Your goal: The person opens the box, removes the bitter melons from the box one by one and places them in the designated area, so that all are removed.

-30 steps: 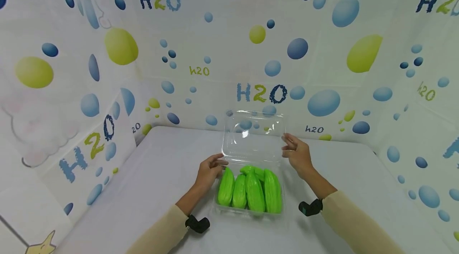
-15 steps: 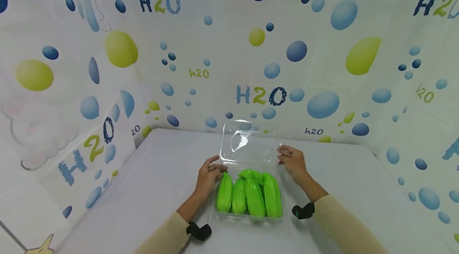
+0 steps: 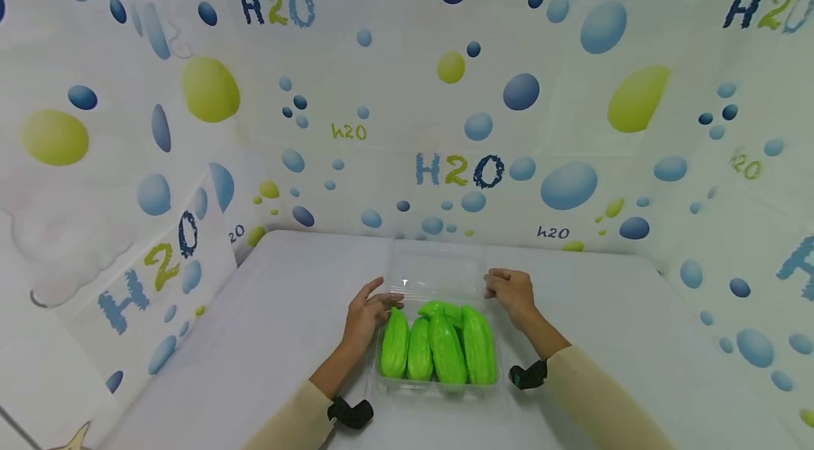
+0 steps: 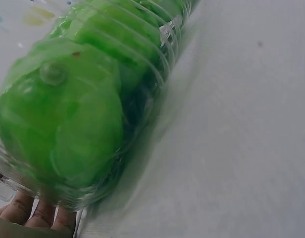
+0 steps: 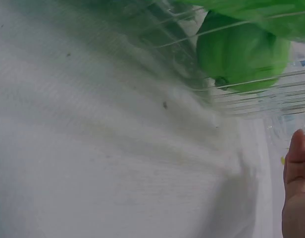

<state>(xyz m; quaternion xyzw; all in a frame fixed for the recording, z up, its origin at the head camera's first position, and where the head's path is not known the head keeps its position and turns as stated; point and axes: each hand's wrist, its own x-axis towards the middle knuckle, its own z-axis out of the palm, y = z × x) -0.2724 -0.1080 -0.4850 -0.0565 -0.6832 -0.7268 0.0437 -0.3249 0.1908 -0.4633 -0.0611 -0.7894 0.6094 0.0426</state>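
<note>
Clamshell container (image 3: 381,372), clear plastic, sits on the white table (image 3: 286,337) directly in front of the person, at 6 o'clock in the head view. Nearest the viewer, two beige sleeves enter from the bottom edge, each with a black wrist-mounted device.

Inside the tray lie green ridged gourds (image 3: 439,347), side by side, long axes running toward 12 o'clock. The left wrist view shows the gourds (image 4: 78,109) pressed against the ribbed clear wall (image 4: 167,44); the right wrist view shows one gourd end (image 5: 241,54) behind the same kind of ribbed wall.

Left hand (image 3: 367,312) is at the tray's far corner, at 10 o'clock from the gourds. Its fingers are extended and relaxed, touching the rim; nothing is clasped. Fingertips (image 4: 36,213) show under the tray edge in the left wrist view.

Right hand (image 3: 509,291) is at the opposite far corner, at 2 o'clock from the gourds. Its fingers curl at the edge of the lid (image 3: 439,268); whether they pinch the plastic cannot be told.

Lid status: folded back, lying low over the table at 12 o'clock from the tray, between the two hands.

Beyond the table, wall sheets printed with blue and yellow bubbles and "H2O" lettering (image 3: 459,169) enclose the workspace.
</note>
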